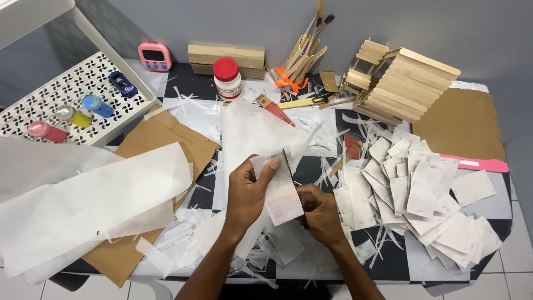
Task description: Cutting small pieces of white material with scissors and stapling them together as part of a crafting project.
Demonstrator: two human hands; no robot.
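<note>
Paper piece point(280, 191), a small whitish rectangle, sits pinched in the left hand point(248, 191) over the bench point(494, 208), held flat so the right hand point(321, 214), closed on a dark blade-like tool point(304, 221), can trim it beside the cut-pieces pile point(422, 194).

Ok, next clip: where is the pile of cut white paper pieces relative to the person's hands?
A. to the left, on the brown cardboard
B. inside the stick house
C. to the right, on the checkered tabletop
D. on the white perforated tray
C: the pile of cut white pieces lies right of the right hand, on the checkered tabletop.
</note>
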